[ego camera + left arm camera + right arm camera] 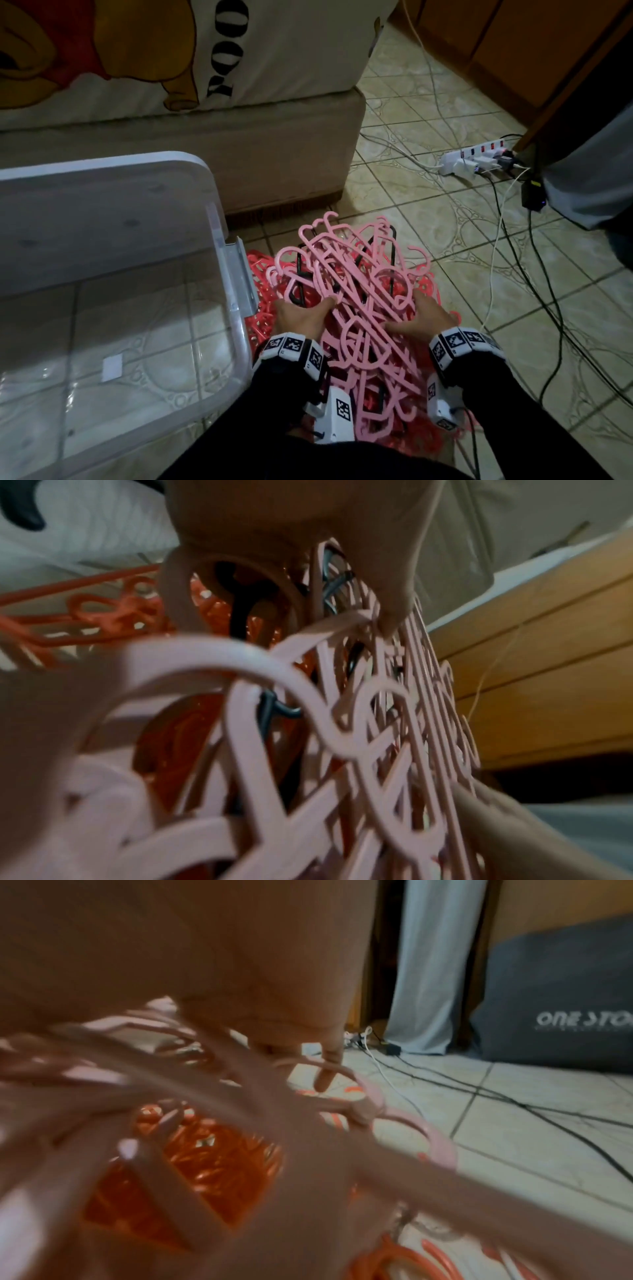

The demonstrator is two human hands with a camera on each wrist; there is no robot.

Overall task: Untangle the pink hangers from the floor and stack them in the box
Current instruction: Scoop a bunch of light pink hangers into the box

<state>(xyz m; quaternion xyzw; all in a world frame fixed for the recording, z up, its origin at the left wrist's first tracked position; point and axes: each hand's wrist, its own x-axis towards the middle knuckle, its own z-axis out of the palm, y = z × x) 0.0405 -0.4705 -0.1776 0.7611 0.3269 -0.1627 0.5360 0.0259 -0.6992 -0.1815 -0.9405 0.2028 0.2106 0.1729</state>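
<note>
A tangled bundle of pale pink hangers point(356, 301) lies across a heap of red-orange hangers point(263, 274) on the tiled floor, with a few black hangers point(301, 274) mixed in. My left hand point(301, 317) grips the bundle's left side, thumb on top. My right hand point(423, 317) grips its right side, thumb laid over the bars. The left wrist view shows pink hangers point(342, 737) close up under my left hand point(308, 534). The right wrist view is blurred, with my right hand point(240, 974) over pink hangers point(435, 1139). The clear plastic box point(219, 342) stands at the left, with no hangers inside.
A bed base point(205, 161) with a printed sheet stands behind the pile. A white power strip point(476, 161) and several cables point(534, 281) run over the floor at the right. A grey bag point(565, 1001) and a curtain point(435, 961) stand further right.
</note>
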